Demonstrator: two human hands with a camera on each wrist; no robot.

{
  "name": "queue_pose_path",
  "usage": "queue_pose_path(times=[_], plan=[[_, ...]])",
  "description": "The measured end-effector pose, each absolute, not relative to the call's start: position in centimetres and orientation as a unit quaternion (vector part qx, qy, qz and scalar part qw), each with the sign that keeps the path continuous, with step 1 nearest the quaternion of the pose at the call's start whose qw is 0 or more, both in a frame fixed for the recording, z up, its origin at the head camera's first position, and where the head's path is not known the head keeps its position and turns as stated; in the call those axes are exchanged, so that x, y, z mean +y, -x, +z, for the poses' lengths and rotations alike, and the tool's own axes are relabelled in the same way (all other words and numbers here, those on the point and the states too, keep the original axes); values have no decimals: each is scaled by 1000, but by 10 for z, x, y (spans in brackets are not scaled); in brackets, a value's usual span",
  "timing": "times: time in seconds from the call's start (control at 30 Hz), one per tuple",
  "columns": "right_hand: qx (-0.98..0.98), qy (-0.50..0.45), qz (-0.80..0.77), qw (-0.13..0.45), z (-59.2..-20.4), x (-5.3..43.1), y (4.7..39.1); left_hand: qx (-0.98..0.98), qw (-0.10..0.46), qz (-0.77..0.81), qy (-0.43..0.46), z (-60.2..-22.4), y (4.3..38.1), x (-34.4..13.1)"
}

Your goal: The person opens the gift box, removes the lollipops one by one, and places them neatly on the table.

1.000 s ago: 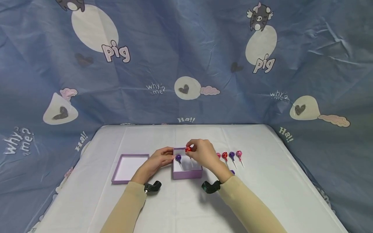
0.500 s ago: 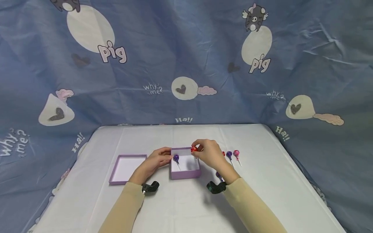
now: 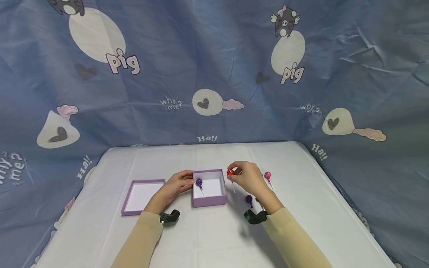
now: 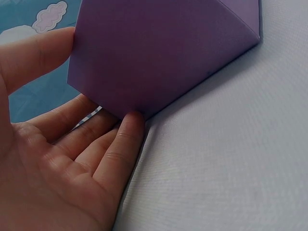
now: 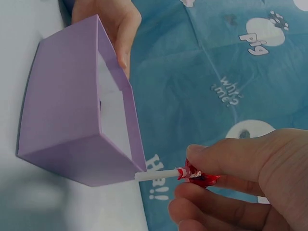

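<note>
A red-wrapped lollipop (image 3: pixel 230 172) is pinched between the thumb and fingers of my right hand (image 3: pixel 249 178), just right of the box. Its white stick points down in the head view. The open purple box (image 3: pixel 209 201) stands on the table, with a purple lollipop (image 3: pixel 199 182) lying inside at the left. My left hand (image 3: pixel 175 188) rests against the box's left side, and in the left wrist view its thumb (image 4: pixel 57 45) touches the wall by the rim while the other fingers lie at the corner.
A shallow purple lid (image 3: pixel 125 199) lies left of the box, white inside up. Right of the box, beside and partly behind my right arm, are another purple lollipop (image 3: pixel 248 199) and a pink one (image 3: pixel 267 175). A blue printed cloth (image 3: pixel 214 126) hangs behind the white table.
My right hand has moved right, carrying the red lollipop from over the box to beside it. My left hand stays at the box; the head view has shifted slightly.
</note>
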State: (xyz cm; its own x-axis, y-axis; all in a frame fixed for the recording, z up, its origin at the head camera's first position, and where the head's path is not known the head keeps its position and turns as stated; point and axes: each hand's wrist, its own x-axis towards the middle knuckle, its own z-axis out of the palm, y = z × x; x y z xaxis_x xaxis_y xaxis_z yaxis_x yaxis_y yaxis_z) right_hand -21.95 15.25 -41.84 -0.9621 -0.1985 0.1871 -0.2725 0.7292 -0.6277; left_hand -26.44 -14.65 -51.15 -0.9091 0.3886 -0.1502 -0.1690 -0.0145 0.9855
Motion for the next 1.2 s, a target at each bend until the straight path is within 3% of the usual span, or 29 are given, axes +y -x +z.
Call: queue_pose_path(times=[1.2], plan=[[-945, -89, 311, 46, -419, 225, 215, 671, 203, 709, -77, -513, 267, -147]])
